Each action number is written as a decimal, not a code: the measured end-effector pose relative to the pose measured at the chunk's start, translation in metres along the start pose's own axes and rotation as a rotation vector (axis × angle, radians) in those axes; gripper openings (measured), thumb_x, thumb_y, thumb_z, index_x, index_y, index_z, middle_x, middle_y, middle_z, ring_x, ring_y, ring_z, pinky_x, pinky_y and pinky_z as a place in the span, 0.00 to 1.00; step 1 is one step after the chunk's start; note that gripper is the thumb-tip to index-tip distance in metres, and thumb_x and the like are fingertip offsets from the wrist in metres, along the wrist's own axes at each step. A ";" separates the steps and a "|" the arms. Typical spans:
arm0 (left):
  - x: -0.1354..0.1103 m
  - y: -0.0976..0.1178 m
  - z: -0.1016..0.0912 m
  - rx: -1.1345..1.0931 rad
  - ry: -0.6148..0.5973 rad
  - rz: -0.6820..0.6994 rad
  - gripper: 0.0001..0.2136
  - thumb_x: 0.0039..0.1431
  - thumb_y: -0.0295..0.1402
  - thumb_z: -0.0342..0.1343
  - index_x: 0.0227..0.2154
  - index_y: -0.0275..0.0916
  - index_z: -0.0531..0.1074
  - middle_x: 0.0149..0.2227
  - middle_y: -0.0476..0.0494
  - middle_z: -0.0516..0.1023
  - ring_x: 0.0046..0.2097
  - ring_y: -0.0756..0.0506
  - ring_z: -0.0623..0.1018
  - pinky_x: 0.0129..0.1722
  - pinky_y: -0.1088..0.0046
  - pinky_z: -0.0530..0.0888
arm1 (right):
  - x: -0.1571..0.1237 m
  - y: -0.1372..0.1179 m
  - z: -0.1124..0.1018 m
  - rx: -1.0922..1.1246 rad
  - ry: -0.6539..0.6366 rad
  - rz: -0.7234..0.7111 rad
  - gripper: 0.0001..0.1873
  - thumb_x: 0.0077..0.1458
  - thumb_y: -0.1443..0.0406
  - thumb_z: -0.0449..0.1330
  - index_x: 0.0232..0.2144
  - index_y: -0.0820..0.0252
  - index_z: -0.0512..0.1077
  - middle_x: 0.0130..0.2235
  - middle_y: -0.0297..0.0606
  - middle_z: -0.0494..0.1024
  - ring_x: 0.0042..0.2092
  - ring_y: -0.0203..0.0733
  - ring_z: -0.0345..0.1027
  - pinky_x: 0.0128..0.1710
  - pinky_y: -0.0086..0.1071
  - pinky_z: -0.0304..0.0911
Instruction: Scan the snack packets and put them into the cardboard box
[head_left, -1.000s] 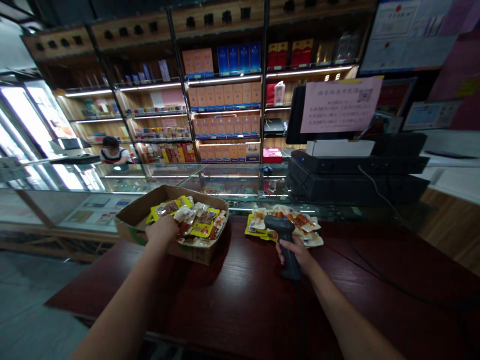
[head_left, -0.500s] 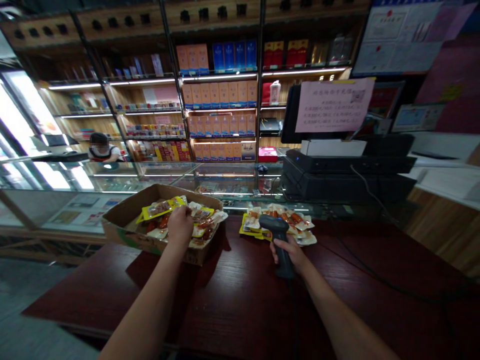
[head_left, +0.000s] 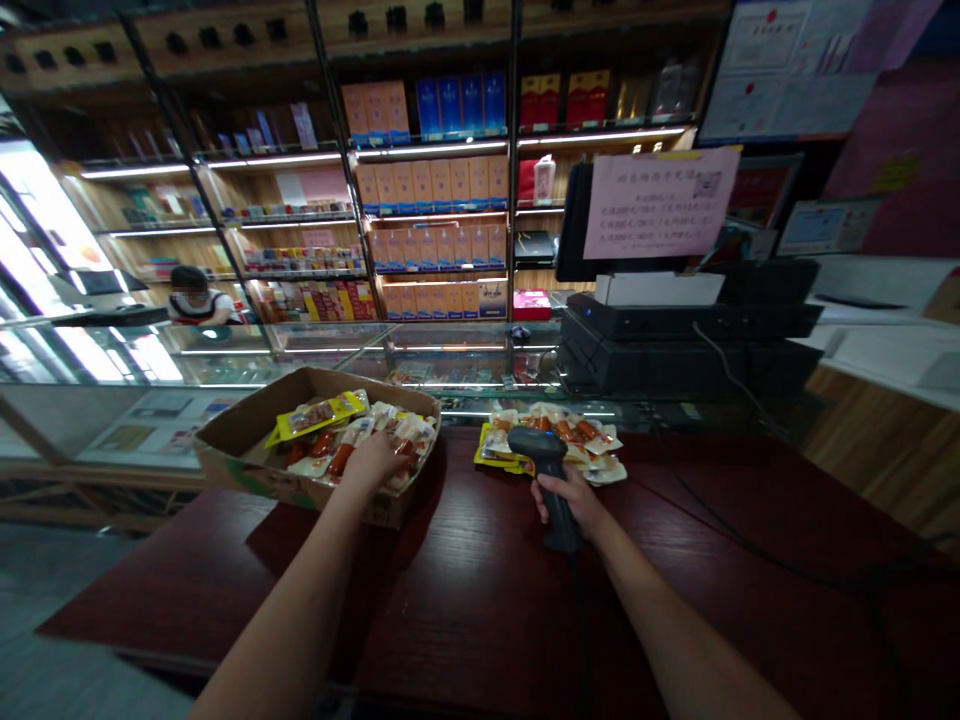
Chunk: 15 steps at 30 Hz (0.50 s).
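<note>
My left hand (head_left: 371, 460) rests on the heap of sealed snack packets (head_left: 352, 440) inside a brown cardboard box (head_left: 240, 430), its fingers down among them. Whether it grips one, I cannot tell. Some packets are yellow-backed, and several show reddish sausages through clear film. My right hand (head_left: 562, 500) is closed around the handle of a black handheld barcode scanner (head_left: 544, 455). The scanner's head sits just in front of a second pile of similar packets (head_left: 547, 435), lying loose on the dark red wooden counter (head_left: 465, 590).
A glass display case (head_left: 420, 350) stands beyond the counter, with a black cash register (head_left: 675, 340) and a pink paper notice (head_left: 652, 200) at right. Lit shelves of boxed goods (head_left: 431, 190) line the back. A person (head_left: 195, 297) stands behind the case at left. A cable crosses the counter's right side.
My left hand has moved rightward across the box and now lies further into the packets. The right hand and scanner stay by the loose pile, while the whole view has drifted slightly left.
</note>
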<state>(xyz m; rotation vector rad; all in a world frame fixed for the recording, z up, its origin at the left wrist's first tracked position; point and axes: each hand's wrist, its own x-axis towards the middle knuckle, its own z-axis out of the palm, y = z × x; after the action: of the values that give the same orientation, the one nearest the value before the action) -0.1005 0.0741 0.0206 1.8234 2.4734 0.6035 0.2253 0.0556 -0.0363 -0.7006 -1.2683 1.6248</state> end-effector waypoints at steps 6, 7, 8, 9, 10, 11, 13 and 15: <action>-0.024 0.034 -0.003 -0.556 0.300 0.056 0.15 0.43 0.41 0.58 0.30 0.39 0.63 0.30 0.45 0.74 0.35 0.43 0.75 0.36 0.67 0.70 | 0.001 0.004 -0.001 0.003 -0.004 -0.008 0.18 0.44 0.58 0.63 0.35 0.62 0.66 0.20 0.29 0.71 0.16 0.32 0.63 0.15 0.26 0.61; -0.031 0.042 0.004 -0.726 0.276 0.089 0.15 0.42 0.42 0.58 0.30 0.40 0.62 0.30 0.46 0.74 0.34 0.44 0.75 0.36 0.68 0.70 | 0.001 0.003 -0.001 0.006 -0.002 -0.011 0.18 0.44 0.58 0.63 0.35 0.62 0.66 0.20 0.29 0.71 0.16 0.33 0.64 0.15 0.26 0.61; -0.038 0.050 0.015 -0.895 0.220 0.119 0.16 0.42 0.42 0.58 0.31 0.40 0.62 0.30 0.47 0.74 0.33 0.45 0.76 0.35 0.68 0.71 | 0.000 0.002 -0.001 0.008 -0.001 -0.015 0.18 0.44 0.58 0.63 0.35 0.62 0.66 0.20 0.29 0.71 0.16 0.33 0.64 0.15 0.26 0.61; -0.046 0.056 0.028 -1.031 0.152 0.146 0.16 0.42 0.41 0.58 0.32 0.40 0.62 0.30 0.47 0.74 0.33 0.45 0.76 0.35 0.68 0.71 | 0.000 0.001 0.000 0.007 -0.001 -0.018 0.18 0.44 0.58 0.63 0.35 0.63 0.66 0.20 0.30 0.71 0.16 0.33 0.64 0.16 0.26 0.62; -0.053 0.061 0.041 -1.117 0.095 0.161 0.17 0.41 0.40 0.60 0.32 0.39 0.62 0.31 0.47 0.74 0.34 0.46 0.76 0.36 0.68 0.71 | 0.000 0.000 0.000 0.004 0.000 -0.020 0.18 0.44 0.58 0.63 0.35 0.63 0.66 0.20 0.30 0.71 0.16 0.33 0.64 0.16 0.26 0.62; -0.060 0.064 0.054 -1.178 0.041 0.163 0.17 0.40 0.39 0.60 0.32 0.39 0.63 0.32 0.46 0.75 0.35 0.46 0.76 0.36 0.68 0.71 | 0.000 0.000 0.001 0.001 0.002 -0.022 0.18 0.44 0.58 0.63 0.35 0.63 0.66 0.20 0.30 0.71 0.16 0.33 0.64 0.16 0.26 0.62; -0.069 0.066 0.077 -1.265 -0.071 0.122 0.18 0.39 0.38 0.61 0.33 0.38 0.64 0.32 0.45 0.75 0.34 0.46 0.76 0.35 0.69 0.72 | 0.000 -0.001 0.001 -0.017 0.008 -0.022 0.18 0.44 0.58 0.62 0.35 0.63 0.66 0.20 0.29 0.71 0.16 0.33 0.64 0.15 0.26 0.61; -0.073 0.062 0.090 -1.311 -0.145 0.070 0.19 0.39 0.38 0.61 0.34 0.37 0.64 0.32 0.44 0.76 0.33 0.46 0.76 0.33 0.70 0.72 | 0.001 0.000 0.002 -0.052 0.005 -0.019 0.18 0.43 0.58 0.62 0.34 0.63 0.66 0.19 0.29 0.71 0.15 0.33 0.64 0.14 0.26 0.60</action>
<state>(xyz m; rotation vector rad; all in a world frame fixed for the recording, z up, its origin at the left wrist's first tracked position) 0.0012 0.0491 -0.0588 1.2502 1.2294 1.4990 0.2233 0.0554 -0.0358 -0.7224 -1.3141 1.5784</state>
